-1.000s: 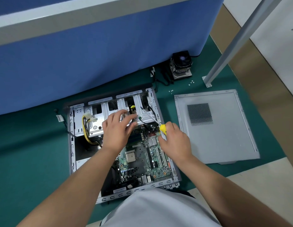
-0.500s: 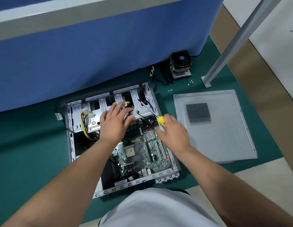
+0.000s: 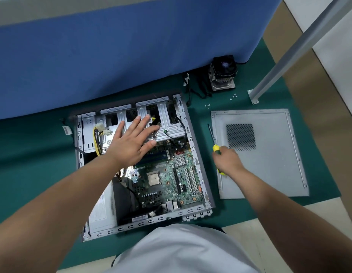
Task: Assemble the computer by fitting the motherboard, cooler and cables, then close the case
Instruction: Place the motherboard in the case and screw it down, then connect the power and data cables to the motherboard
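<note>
Green circuit-board laminate, studded with slots, capacitors and a bare square processor socket, marks the motherboard [image 3: 167, 174], which already lies inside the open case [image 3: 192, 134], just below and to the right of the left hand [image 3: 131, 142]. That hand is spread flat, fingers straight, over the stamped sheet-metal drive cage [image 3: 167, 123] at the far end of the case. The right hand [image 3: 227, 161] is curled round the yellow handle of a screwdriver [image 3: 216, 148], whose thin dark shaft points away over the green mat [image 3: 33, 154], between the case and the side panel [image 3: 269, 164]. Judged from this layout, the board is placed; whether it is fully screwed down cannot be told. The cooler [image 3: 223, 73], a finned metal block under a black fan, stands well beyond the right hand, unfitted. Small screws [image 3: 233, 96] lie near it. The flat grey panel with its perforated vent remains off, beneath the right hand.
</note>
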`<state>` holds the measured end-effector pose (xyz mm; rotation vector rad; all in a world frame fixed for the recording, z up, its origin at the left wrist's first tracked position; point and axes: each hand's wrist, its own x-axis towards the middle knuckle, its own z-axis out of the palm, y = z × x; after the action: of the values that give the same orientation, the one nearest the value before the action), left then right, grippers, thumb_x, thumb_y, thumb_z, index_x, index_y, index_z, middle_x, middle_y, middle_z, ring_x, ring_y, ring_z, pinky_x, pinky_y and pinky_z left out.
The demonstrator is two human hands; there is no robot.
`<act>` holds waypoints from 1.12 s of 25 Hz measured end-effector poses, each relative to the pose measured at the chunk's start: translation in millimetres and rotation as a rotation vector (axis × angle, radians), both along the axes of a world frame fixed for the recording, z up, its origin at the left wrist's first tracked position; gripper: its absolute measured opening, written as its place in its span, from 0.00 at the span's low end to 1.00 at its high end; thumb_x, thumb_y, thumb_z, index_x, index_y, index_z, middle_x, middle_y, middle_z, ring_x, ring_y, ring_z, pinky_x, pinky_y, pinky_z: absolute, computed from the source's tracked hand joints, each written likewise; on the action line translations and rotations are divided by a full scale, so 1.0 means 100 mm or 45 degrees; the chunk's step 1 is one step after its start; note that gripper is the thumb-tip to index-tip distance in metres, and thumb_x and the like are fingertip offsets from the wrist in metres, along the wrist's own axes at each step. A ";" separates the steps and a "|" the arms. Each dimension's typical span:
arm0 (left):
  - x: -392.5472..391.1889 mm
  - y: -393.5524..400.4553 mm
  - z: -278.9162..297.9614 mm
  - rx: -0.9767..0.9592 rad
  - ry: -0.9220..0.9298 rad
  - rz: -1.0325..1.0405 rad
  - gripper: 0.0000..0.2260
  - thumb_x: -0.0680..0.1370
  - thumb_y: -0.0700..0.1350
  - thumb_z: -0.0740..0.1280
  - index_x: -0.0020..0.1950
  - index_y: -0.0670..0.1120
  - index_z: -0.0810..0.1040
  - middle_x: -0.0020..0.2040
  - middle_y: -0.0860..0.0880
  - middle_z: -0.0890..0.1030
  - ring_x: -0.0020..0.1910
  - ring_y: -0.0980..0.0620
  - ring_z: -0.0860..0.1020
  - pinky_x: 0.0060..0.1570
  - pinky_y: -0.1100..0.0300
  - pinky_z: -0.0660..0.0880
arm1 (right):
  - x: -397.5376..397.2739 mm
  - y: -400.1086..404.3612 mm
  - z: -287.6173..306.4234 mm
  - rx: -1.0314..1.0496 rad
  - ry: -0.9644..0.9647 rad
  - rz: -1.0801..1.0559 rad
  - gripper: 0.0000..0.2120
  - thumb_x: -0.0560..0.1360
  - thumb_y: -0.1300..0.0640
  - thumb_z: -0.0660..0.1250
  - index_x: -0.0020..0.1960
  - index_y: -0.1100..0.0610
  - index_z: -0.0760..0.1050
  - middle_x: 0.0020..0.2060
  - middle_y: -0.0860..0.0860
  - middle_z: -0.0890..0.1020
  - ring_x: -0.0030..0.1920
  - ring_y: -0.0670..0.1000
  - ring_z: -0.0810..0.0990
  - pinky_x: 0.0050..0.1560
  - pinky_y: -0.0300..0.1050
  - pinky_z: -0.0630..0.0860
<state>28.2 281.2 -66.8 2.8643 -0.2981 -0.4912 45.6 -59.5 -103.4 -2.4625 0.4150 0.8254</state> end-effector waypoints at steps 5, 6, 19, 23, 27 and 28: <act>0.03 0.01 -0.01 0.008 0.034 0.017 0.26 0.81 0.71 0.38 0.79 0.71 0.43 0.82 0.63 0.35 0.80 0.60 0.32 0.77 0.46 0.30 | -0.02 0.21 -0.19 -0.215 -0.017 0.186 0.14 0.80 0.55 0.63 0.63 0.61 0.70 0.56 0.60 0.77 0.53 0.62 0.79 0.48 0.53 0.77; 0.04 0.01 -0.01 0.007 0.036 0.021 0.26 0.81 0.71 0.38 0.79 0.71 0.43 0.82 0.63 0.35 0.80 0.60 0.32 0.77 0.46 0.30 | -0.02 0.24 -0.21 -0.301 -0.036 0.228 0.14 0.80 0.57 0.63 0.64 0.60 0.69 0.56 0.59 0.78 0.54 0.62 0.80 0.46 0.51 0.75; 0.02 0.01 -0.01 -0.029 0.016 0.035 0.25 0.81 0.71 0.39 0.79 0.72 0.44 0.82 0.63 0.36 0.80 0.60 0.34 0.77 0.46 0.30 | -0.21 0.24 0.19 -0.035 -0.346 0.205 0.17 0.81 0.55 0.65 0.68 0.58 0.71 0.65 0.56 0.72 0.57 0.57 0.78 0.57 0.50 0.76; 0.00 0.03 -0.03 -0.142 -0.032 0.064 0.26 0.81 0.72 0.44 0.79 0.72 0.50 0.83 0.63 0.42 0.82 0.60 0.38 0.77 0.46 0.31 | -0.51 0.51 0.68 0.137 -0.825 0.100 0.12 0.82 0.57 0.63 0.65 0.55 0.74 0.56 0.47 0.74 0.45 0.40 0.75 0.53 0.32 0.73; -0.06 0.11 -0.04 -0.265 -0.101 0.019 0.26 0.81 0.69 0.51 0.79 0.69 0.57 0.83 0.61 0.50 0.83 0.57 0.44 0.79 0.45 0.34 | -0.94 0.85 0.95 0.289 -0.709 0.504 0.09 0.82 0.52 0.62 0.60 0.48 0.76 0.52 0.39 0.76 0.47 0.34 0.76 0.51 0.29 0.74; -0.08 0.13 -0.03 -0.298 -0.109 0.009 0.25 0.82 0.68 0.53 0.79 0.67 0.60 0.83 0.60 0.52 0.83 0.56 0.46 0.79 0.45 0.35 | -1.02 0.91 0.96 0.331 -0.570 0.622 0.08 0.82 0.51 0.63 0.59 0.47 0.77 0.50 0.38 0.77 0.48 0.36 0.78 0.52 0.33 0.77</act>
<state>19.9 293.9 -69.4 2.6612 -0.3362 -0.3095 -56.0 31.8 -7.3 -2.4258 -0.4423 0.4375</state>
